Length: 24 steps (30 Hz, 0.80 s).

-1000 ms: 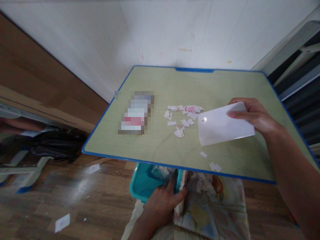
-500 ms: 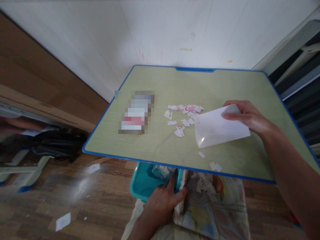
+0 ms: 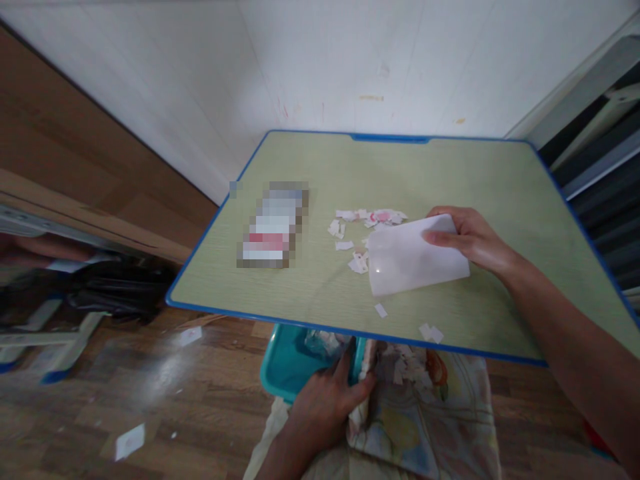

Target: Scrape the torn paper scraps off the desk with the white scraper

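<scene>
My right hand (image 3: 457, 237) pinches a white, slightly glossy sheet (image 3: 413, 260), thumb on top and fingers behind. The sheet stands tilted low over the table, its left edge over part of the torn paper scraps (image 3: 383, 217), some pink-printed. One small scrap (image 3: 381, 311) lies just in front of it, with more scraps (image 3: 431, 333) near the table's front edge. Below that edge, my left hand (image 3: 330, 403) is closed over the rim of a teal basin (image 3: 280, 380) and the edge of a patterned cloth (image 3: 400, 427). Crumpled clear plastic sits in the basin; scraps lie on the cloth.
The green table (image 3: 480, 173) has a blue edge and meets a white wall. A blurred-out, phone-shaped object (image 3: 273, 230) lies on its left side. Paper pieces (image 3: 130, 442) litter the wooden floor. A black bag (image 3: 117, 287) and brown cardboard are at left.
My right hand and the white sheet have moved left, covering more of the scraps. The small scrap in front has shifted left too. My left hand stays on the basin rim.
</scene>
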Motion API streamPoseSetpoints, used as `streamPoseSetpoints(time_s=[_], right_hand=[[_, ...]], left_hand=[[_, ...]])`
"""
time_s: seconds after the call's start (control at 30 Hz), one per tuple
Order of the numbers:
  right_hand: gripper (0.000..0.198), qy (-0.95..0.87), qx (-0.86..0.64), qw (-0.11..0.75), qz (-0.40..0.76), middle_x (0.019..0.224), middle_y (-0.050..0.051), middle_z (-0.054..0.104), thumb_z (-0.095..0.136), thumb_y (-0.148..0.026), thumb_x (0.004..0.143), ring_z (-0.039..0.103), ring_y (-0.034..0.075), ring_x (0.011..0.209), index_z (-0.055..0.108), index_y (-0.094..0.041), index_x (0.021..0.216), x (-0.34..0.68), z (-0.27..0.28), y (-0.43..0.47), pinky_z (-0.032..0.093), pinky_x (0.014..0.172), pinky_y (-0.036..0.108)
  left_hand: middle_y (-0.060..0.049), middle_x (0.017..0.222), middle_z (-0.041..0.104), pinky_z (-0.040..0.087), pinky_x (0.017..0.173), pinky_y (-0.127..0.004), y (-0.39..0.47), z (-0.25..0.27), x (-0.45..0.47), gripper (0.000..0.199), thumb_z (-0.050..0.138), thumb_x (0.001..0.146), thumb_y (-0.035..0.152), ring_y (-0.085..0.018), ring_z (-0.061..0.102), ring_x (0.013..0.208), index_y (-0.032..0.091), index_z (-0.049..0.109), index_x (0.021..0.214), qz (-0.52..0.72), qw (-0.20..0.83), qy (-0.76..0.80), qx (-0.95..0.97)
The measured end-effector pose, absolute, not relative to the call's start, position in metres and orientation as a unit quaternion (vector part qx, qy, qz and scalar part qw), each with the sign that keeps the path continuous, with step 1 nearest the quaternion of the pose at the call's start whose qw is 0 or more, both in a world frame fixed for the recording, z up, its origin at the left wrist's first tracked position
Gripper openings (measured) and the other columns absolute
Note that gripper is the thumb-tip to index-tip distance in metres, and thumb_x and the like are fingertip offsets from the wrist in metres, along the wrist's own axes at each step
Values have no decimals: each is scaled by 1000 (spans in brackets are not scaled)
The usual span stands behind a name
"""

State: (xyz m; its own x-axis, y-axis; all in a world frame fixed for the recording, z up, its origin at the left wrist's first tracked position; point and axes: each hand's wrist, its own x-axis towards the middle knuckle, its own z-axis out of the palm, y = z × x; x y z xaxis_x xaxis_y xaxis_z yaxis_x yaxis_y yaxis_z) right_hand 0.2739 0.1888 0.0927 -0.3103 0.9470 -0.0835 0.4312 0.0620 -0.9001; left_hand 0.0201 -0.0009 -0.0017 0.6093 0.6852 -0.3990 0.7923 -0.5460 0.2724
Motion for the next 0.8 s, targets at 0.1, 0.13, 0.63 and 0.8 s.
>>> streamPoseSetpoints(time_s=[0.1, 0.13, 0.63, 0.8], right_hand=[[21, -678, -503, 290, 450, 59, -1, 50, 59, -39, 62, 46, 9, 49, 54, -20, 69, 265, 91, 186, 32, 40, 20], [20, -676, -500, 293, 454, 60, -1, 50, 59, -39, 63, 46, 9, 50, 54, -20, 69, 262, 91, 184, 32, 41, 20], [18, -667, -510, 251, 482, 49, -3, 47, 62, -35, 59, 43, 7, 40, 55, -19, 63, 293, 104, 188, 27, 37, 20], [16, -631, -530, 307, 477, 49, -3, 48, 62, -34, 60, 43, 8, 39, 54, -21, 66, 292, 101, 188, 25, 36, 20]], left_hand=[[-17, 129, 18, 41, 63, -36, -1, -2, 20, 64, 48, 68, 10, -25, 53, 80, 33, 17, 119, -121, 217, 425, 870], [-17, 129, 18, 40, 64, -36, -2, -2, 20, 64, 48, 68, 10, -25, 52, 80, 33, 17, 119, -121, 217, 426, 870], [-16, 127, 19, 41, 62, -37, -1, -4, 19, 64, 49, 67, 12, -26, 52, 80, 33, 18, 119, -126, 226, 423, 868], [-16, 129, 16, 41, 64, -37, -1, -4, 19, 66, 48, 67, 9, -26, 51, 84, 33, 18, 120, -125, 229, 425, 867]])
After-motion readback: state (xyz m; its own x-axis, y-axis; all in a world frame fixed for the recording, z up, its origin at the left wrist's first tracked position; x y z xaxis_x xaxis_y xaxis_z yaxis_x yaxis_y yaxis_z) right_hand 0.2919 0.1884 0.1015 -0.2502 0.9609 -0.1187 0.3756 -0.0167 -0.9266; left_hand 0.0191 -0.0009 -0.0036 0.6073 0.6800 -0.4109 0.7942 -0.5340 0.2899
